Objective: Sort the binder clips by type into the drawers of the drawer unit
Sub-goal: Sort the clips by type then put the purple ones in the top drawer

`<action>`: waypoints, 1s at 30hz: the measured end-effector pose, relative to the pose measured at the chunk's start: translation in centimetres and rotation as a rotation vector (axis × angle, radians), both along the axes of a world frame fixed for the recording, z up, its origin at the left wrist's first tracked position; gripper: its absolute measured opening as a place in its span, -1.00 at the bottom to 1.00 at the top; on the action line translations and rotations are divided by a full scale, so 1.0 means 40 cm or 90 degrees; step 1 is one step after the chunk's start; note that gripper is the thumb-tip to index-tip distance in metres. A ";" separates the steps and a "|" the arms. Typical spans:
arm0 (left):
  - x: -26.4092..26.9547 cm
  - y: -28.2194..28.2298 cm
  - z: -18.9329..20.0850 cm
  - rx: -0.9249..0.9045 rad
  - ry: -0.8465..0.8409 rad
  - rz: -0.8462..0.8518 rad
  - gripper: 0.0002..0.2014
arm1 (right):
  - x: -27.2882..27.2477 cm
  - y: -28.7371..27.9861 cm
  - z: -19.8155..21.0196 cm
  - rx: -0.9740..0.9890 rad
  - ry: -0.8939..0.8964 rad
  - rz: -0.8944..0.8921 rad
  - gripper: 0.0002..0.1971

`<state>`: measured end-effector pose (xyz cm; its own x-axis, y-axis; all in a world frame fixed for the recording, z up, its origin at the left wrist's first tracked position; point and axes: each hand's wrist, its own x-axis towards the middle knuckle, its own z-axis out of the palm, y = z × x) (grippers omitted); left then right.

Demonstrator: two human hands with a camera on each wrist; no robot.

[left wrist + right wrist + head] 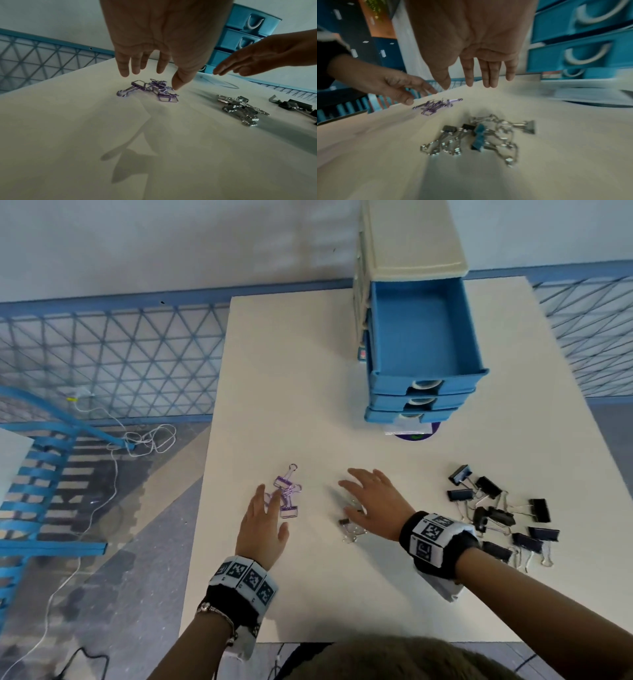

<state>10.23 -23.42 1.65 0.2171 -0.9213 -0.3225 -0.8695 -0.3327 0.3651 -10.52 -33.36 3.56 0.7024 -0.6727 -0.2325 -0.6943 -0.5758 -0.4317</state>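
Note:
A small heap of purple wire clips [287, 494] [150, 89] [435, 106] lies left of centre on the white table. My left hand [263, 525] [154, 54] hovers over its near side, fingers straight, holding nothing. Silver clips [351, 530] [240, 109] [479, 136] lie under my right hand [371, 501] [479, 60], which is also flat and empty above them. Black binder clips [503, 511] are scattered at the right. The drawer unit [411, 241] stands at the back, its top blue drawer [423, 333] pulled out and empty; the lower drawers [419, 405] are pushed in.
A purple disc and a clear packet [416, 429] lie in front of the drawer unit. The table's left edge [205, 474] drops to a floor with white cables [144, 440] and a blue chair [41, 474]. A blue mesh fence [120, 354] runs behind.

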 end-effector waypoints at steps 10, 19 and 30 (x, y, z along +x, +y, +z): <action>-0.155 -0.029 0.017 0.056 0.022 -0.074 -0.46 | -0.437 0.013 0.016 -0.066 -0.053 -0.358 -0.65; -0.272 -0.027 0.003 0.095 -0.014 -0.056 -0.42 | -0.743 0.101 -0.037 -0.097 -0.020 -0.685 -0.45; -0.200 -0.042 -0.001 0.003 -0.065 0.168 -0.44 | -0.894 0.160 -0.184 0.029 0.082 -0.767 -0.06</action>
